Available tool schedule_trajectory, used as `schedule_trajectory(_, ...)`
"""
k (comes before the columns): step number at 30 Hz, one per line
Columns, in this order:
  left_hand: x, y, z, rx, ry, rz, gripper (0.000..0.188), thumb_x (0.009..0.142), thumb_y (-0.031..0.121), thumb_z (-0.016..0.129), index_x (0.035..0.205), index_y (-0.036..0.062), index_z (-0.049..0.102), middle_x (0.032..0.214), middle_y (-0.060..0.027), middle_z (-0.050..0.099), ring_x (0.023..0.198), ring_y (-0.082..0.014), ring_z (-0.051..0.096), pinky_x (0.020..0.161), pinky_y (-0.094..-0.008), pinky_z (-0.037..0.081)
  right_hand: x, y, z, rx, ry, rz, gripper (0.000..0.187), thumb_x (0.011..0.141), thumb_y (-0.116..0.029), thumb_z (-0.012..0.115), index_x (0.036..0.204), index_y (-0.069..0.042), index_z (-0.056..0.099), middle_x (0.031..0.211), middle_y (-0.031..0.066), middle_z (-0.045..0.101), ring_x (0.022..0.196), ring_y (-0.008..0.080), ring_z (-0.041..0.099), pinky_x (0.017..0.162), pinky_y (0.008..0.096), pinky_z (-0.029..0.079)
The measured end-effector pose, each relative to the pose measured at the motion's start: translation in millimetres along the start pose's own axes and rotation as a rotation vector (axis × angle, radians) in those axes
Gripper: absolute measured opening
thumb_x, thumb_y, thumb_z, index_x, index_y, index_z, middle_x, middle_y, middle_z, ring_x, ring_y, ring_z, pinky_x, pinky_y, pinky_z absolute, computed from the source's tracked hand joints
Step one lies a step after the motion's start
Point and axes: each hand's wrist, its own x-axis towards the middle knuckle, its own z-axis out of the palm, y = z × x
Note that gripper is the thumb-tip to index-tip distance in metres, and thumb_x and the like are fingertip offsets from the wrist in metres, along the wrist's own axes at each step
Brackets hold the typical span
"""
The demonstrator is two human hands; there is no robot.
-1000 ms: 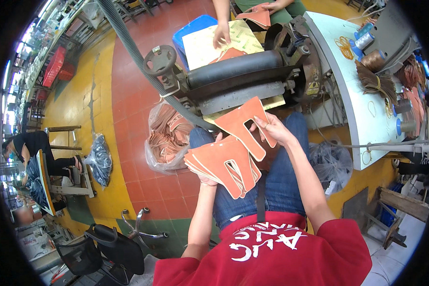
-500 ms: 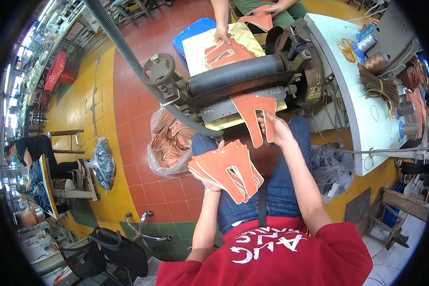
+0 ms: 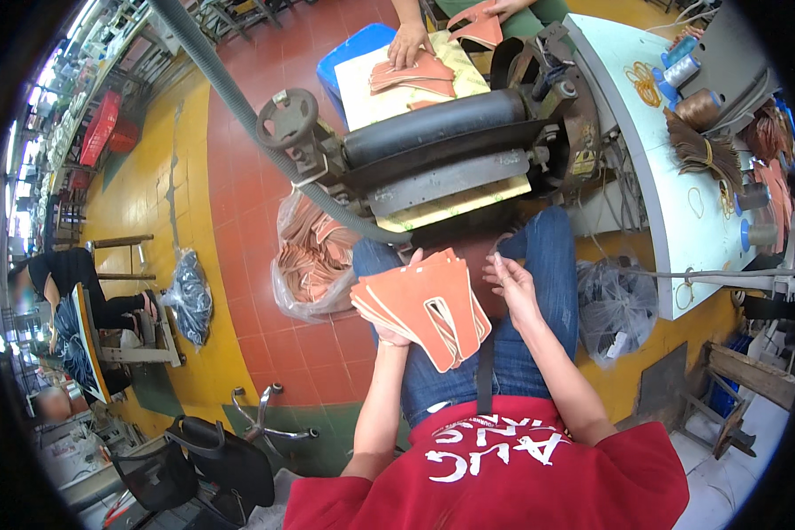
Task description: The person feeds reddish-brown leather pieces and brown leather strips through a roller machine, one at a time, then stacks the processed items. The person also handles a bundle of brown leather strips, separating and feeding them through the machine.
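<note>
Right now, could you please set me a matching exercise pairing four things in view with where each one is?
1. stack of flat orange cut pieces
2. translucent plastic bag of orange pieces
3. bundle of thin brown strips
4. round dark handwheel

A. on the pale tabletop
B. beside the left end of the dark cylindrical roller
C. in the left hand
D. on the red tiled floor

Pairs: 1-C; 2-D; 3-A; 4-B
</note>
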Motion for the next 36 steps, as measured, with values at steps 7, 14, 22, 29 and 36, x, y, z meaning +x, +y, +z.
schedule_trajectory(7, 10.2, -3.7, 32.1, -0.227, -0.186, -0.187, 0.089, 0.082, 0.065, 0.047, 0.142, 0.0029, 0.026, 0.15, -0.0162, 0.019, 0.133, -0.033, 0.031, 0.108, -0.049, 0.03, -37.1, -55.6, 23.6, -0.624, -0.036, -0.683, 0.05, 0.078, -0.034, 0.072, 0.111, 0.002, 0.061, 0.099, 0.0125, 0.062, 0.084, 0.0216, 0.063, 0.073, 0.0316, 0.051)
schedule_trajectory(14, 2.6, -2.0, 30.7, -0.188, -0.171, -0.155, 0.095, 0.082, 0.066, 0.047, 0.145, 0.0022, 0.016, 0.148, -0.0161, 0.025, 0.131, -0.0318, 0.036, 0.108, -0.0473, 0.031, -56.2, -52.1, 32.7, -0.766, 0.169, -0.747, 0.034, 0.075, -0.028, 0.073, 0.101, -0.007, 0.068, 0.092, 0.0078, 0.064, 0.084, 0.0236, 0.062, 0.072, 0.0342, 0.049)
schedule_trajectory(22, 0.5, 2.2, 19.8, -0.158, -0.126, -0.068, 0.082, 0.086, 0.061, 0.044, 0.139, -0.0001, 0.031, 0.149, -0.0158, 0.023, 0.129, -0.0303, 0.039, 0.105, -0.0453, 0.036, -72.7, -44.4, 37.5, -0.668, -0.258, -1.322, 0.031, 0.076, -0.016, 0.072, 0.102, -0.004, 0.057, 0.092, 0.0077, 0.064, 0.077, 0.0249, 0.064, 0.066, 0.0372, 0.049)
schedule_trajectory(29, -2.8, -2.4, 14.5, -0.136, -0.026, -0.114, 0.084, 0.085, 0.066, 0.04, 0.14, 0.0037, 0.031, 0.146, -0.0123, 0.031, 0.125, -0.0285, 0.044, 0.1, -0.0444, 0.041, -76.9, -38.4, 43.3, -0.588, -0.367, -0.52, 0.031, 0.087, -0.019, 0.063, 0.107, 0.004, 0.059, 0.09, 0.0198, 0.065, 0.082, 0.0273, 0.067, 0.071, 0.0321, 0.052)
schedule_trajectory(36, -1.6, -10.4, -5.9, -0.394, -0.131, -0.047, 0.093, 0.084, 0.069, 0.04, 0.143, 0.0001, 0.021, 0.147, -0.0127, 0.03, 0.129, -0.03, 0.038, 0.107, -0.0467, 0.032, -16.9, -63.7, 22.7, 0.211, -0.239, -0.152, 0.025, 0.096, -0.023, 0.05, 0.109, -0.002, 0.056, 0.09, 0.0058, 0.064, 0.072, 0.0119, 0.061, 0.059, 0.0247, 0.053)
